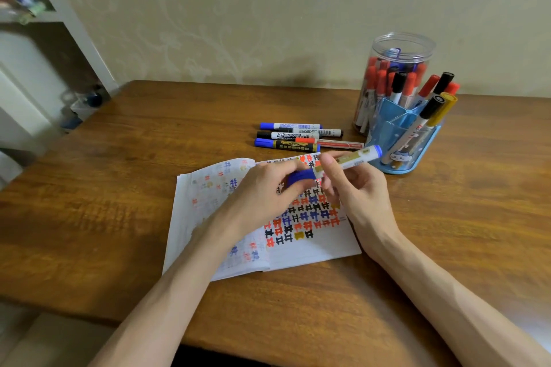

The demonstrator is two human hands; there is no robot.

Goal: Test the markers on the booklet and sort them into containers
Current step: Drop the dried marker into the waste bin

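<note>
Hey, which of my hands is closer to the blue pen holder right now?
Right. Your right hand, holding the marker, sits just left of the blue pen holder; your left hand, pinching the blue cap, is farther left over the booklet.

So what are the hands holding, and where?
One blue marker: left hand grips its cap, right hand pinches the barrel beside the cap.
</note>
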